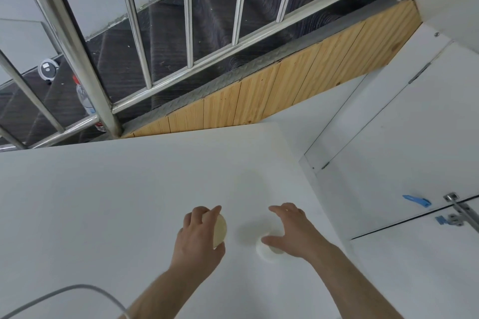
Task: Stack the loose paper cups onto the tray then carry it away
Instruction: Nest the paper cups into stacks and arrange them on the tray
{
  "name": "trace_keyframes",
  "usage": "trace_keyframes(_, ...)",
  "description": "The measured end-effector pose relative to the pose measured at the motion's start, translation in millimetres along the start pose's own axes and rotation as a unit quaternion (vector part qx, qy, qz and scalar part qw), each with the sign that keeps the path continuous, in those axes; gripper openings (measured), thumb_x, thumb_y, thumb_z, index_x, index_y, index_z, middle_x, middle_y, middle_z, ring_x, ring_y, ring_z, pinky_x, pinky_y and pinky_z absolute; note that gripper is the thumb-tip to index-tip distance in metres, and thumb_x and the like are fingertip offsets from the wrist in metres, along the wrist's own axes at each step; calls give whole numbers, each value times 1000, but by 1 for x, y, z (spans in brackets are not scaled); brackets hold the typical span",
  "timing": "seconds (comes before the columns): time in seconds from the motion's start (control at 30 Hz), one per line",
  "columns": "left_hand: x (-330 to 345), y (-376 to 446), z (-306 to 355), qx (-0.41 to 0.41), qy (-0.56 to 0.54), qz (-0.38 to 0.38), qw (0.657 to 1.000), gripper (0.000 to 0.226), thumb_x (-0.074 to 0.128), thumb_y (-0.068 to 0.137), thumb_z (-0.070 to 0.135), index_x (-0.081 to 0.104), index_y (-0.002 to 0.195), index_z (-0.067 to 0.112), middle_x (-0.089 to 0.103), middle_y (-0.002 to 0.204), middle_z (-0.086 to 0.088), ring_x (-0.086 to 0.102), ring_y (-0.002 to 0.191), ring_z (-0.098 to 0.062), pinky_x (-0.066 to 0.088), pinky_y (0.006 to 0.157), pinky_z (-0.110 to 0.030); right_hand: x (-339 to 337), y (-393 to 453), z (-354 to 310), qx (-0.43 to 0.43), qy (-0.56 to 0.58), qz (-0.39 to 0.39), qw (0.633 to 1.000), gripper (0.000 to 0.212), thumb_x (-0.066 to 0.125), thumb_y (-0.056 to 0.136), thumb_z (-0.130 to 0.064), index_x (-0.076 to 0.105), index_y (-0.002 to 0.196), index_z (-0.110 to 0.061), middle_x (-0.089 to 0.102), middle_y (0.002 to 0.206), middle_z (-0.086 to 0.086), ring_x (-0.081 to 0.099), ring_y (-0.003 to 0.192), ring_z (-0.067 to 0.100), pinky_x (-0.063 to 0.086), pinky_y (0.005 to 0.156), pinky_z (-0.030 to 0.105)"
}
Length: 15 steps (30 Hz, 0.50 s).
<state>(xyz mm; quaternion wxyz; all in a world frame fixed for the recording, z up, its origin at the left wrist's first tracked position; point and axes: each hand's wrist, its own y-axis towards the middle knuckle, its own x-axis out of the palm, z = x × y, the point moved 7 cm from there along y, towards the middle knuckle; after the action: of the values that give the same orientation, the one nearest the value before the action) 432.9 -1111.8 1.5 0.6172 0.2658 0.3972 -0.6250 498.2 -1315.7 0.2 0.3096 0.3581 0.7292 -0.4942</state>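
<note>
My left hand (201, 235) grips a beige paper cup (220, 229) tilted on its side just above the white table (103, 202); the fingers curl round its wall. To the right, a white paper cup (264, 251) stands on the table, partly hidden under my right hand (293, 230). That hand is spread over the cup with fingers extended and the thumb at the cup's rim. No tray is in view.
The table's far edge meets a wooden panel (285, 85) below a steel stair railing (189, 21). A water bottle (85, 101) stands on the stairs. White cabinet doors (401, 137) lie to the right. A grey cable (77, 290) arcs over the near left.
</note>
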Motion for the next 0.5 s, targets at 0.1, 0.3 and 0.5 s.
trace_keyframes(0.1,8,-1,-9,-16,48,-21,998,70,58,84,29,24,146,31,31,138,7,33,127,-17,40,97,-27,16,1,4,9,-18,-33,999,84,70,81,-47,27,150,-27,26,150,-1,28,137,19,36,107,32)
trace_keyframes(0.3,18,-2,-21,-14,107,-26,994,68,56,84,19,26,144,30,30,142,6,32,130,-19,37,98,-28,29,5,3,8,-39,-25,999,67,67,85,-28,36,145,-25,34,141,-1,40,128,18,42,99,28)
trace_keyframes(0.5,29,-5,-34,-16,118,-27,993,67,59,80,14,35,141,28,36,140,3,38,127,-21,39,94,-31,33,8,6,10,-46,-8,999,53,58,87,-15,45,137,-24,40,136,-3,46,121,18,44,93,26)
